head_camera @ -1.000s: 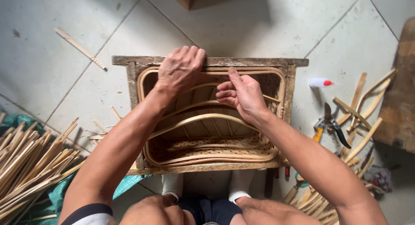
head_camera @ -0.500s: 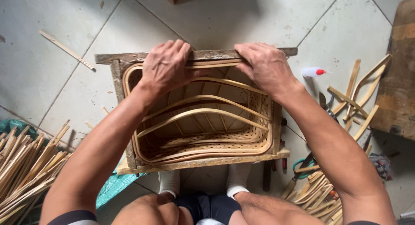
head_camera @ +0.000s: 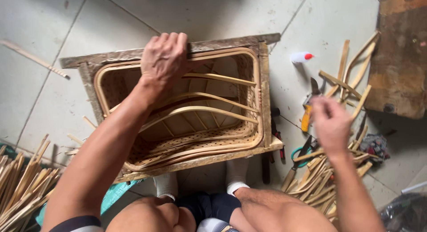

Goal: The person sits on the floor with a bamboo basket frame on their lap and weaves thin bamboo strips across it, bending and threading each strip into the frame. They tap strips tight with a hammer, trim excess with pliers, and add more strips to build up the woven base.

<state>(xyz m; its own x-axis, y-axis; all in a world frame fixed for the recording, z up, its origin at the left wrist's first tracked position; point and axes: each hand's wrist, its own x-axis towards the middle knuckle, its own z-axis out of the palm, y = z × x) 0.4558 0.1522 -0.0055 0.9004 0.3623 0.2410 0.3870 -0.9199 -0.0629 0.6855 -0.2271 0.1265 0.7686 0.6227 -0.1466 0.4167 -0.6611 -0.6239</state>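
Woven basket [head_camera: 187, 120] sits in its wooden frame [head_camera: 267, 103], sides woven, rim unfinished (I judge). Left hand [head_camera: 164, 58] grips the rim; right hand [head_camera: 331, 123] hovers blurred, fingers' state unclear.

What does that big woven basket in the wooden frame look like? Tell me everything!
The woven basket is pale tan cane, rectangular with rounded corners, sitting inside a worn wooden frame on the tiled floor. Its walls are an open lattice weave. Curved strips arch across its open inside. The left hand presses on its far rim.
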